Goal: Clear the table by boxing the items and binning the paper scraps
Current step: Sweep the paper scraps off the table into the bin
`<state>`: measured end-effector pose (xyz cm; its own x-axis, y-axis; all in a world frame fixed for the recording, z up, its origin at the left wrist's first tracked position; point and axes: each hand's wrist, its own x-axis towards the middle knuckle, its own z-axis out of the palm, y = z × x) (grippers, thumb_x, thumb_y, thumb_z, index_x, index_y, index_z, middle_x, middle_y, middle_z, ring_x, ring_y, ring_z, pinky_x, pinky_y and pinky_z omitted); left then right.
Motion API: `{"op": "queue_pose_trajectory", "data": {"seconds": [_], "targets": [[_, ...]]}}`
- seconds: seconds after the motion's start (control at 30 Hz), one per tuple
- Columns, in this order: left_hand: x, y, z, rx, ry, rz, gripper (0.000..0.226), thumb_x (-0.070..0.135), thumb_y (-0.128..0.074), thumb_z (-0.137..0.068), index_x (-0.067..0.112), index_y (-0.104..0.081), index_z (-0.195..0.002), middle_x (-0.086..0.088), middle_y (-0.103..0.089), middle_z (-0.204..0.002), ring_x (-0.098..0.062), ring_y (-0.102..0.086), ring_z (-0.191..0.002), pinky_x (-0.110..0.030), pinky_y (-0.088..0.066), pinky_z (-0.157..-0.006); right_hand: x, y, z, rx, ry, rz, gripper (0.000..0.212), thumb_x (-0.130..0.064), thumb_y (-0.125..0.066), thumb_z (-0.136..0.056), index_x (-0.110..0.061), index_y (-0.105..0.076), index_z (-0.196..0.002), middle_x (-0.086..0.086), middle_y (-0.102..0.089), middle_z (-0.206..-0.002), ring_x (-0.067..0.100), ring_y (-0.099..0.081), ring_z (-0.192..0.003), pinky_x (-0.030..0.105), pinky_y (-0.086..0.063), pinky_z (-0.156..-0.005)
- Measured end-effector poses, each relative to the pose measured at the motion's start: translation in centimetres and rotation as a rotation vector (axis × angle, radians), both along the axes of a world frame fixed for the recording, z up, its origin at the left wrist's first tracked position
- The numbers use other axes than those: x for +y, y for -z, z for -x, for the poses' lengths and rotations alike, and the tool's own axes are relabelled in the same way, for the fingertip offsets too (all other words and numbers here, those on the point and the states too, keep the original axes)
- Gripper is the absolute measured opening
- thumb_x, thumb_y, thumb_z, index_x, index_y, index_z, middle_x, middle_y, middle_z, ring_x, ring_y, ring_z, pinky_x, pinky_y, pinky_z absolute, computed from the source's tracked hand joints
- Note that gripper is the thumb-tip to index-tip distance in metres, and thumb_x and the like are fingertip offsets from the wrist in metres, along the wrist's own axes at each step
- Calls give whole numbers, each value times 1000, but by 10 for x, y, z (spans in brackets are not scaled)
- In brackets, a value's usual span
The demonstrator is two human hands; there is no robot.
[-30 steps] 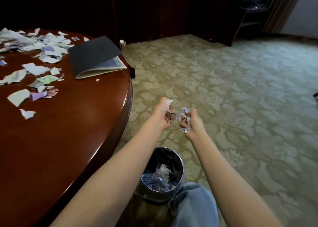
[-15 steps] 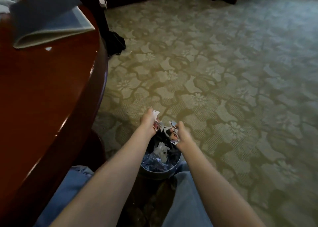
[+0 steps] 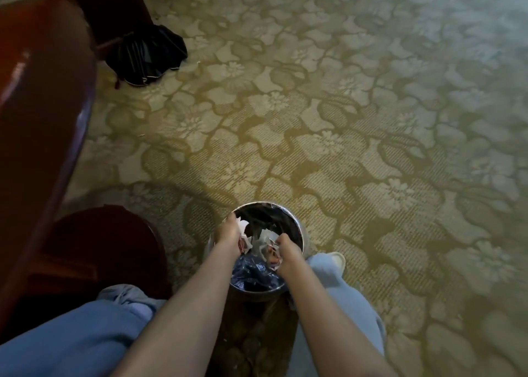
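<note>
a red-brown table [image 3: 43, 125] curves along the left, a black bag [image 3: 148, 53] lies far left on the patterned carpet [image 3: 371, 125], and the metal bin [image 3: 268, 204] stands near, between the person's knees. over its mouth the left hand [image 3: 228, 233] and right hand [image 3: 289, 256] each curl tight round crumpled paper scraps [image 3: 264, 238].

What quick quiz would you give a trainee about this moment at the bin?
1. True or false: the left hand and right hand both grip paper scraps above the bin.
2. The bin stands on: A) patterned carpet; B) a shelf; C) a chair.
3. Which hand is nearer the table edge?
Key: 1 true; 2 A; 3 the left hand.
</note>
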<state>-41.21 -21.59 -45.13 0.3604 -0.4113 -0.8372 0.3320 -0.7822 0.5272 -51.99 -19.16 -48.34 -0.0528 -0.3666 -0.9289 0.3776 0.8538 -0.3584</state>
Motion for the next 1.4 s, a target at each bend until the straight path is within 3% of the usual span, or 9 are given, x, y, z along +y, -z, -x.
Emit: {"op": "queue_pose_trajectory", "data": {"seconds": [0.13,0.27,0.4,0.5,0.67,0.83,0.93,1.07,1.4], "targets": [[0,11,8,21,-31,-1,45,33,-40,-97,-3,-50,-121,-20,-58,-112,-30,-58,-94,-37,-48,-78,-6,4,-9,-17,69,-62,11,-16,-43,-92,-7,-45,-85,11,-49,-68,22,-45,-53,21,-36,-36],[3,20,10,65,-120,-36,46,33,-40,-96,2,-49,-127,-19,-56,-122,-35,-57,-110,-44,-47,-96,-8,6,-14,-101,207,-68,18,-13,-42,-95,-3,-48,-82,14,-53,-71,24,-51,-58,23,-42,-37],[7,41,5,99,-132,-94,46,30,-40,-92,3,-50,-127,-19,-57,-123,-36,-57,-111,-40,-47,-87,-11,4,-18,-243,305,-80,27,-17,-39,-97,-3,-52,-115,19,-57,-116,35,-56,-106,40,-50,-54],[9,39,8,88,-161,-113,45,30,-40,-93,3,-49,-128,-19,-54,-128,-36,-55,-115,-39,-46,-83,-13,18,-23,-236,336,-105,27,-18,-39,-96,-7,-57,-112,12,-59,-107,24,-56,-88,29,-53,-52],[6,43,9,99,-171,-89,48,30,-38,-95,1,-46,-133,-18,-51,-134,-34,-48,-125,-41,-43,-98,-12,18,-20,-244,423,-136,37,-16,-46,-95,-3,-47,-129,15,-46,-133,33,-46,-123,37,-42,-102],[5,54,11,111,-141,-69,41,31,-41,-93,5,-54,-121,-19,-59,-111,-31,-59,-85,-36,-51,-69,-5,-6,-17,-227,425,-141,40,-15,-37,-98,2,-39,-134,22,-42,-138,36,-44,-127,41,-39,-102],[8,56,14,127,-154,-60,42,30,-44,-90,4,-53,-121,-16,-59,-101,-31,-57,-87,-42,-51,-80,-4,-13,-15,-210,381,-144,41,-17,-36,-99,-1,-40,-137,19,-45,-138,35,-45,-126,40,-40,-98],[10,46,16,152,-171,-79,39,40,-48,-92,9,-48,-116,-17,-49,-111,-27,-51,-79,-35,-47,-66,-3,-14,-9,-171,365,-182,35,-20,-39,-98,-5,-47,-129,20,-46,-136,35,-46,-126,40,-38,-104],[25,15,8,211,-64,-115,56,41,-33,-98,11,-29,-145,-19,-32,-148,-36,-35,-134,-55,-23,-108,3,-10,-8,-116,342,-95,45,-26,-35,-99,-11,-36,-142,19,-36,-145,31,-37,-133,39,-35,-105]]}}
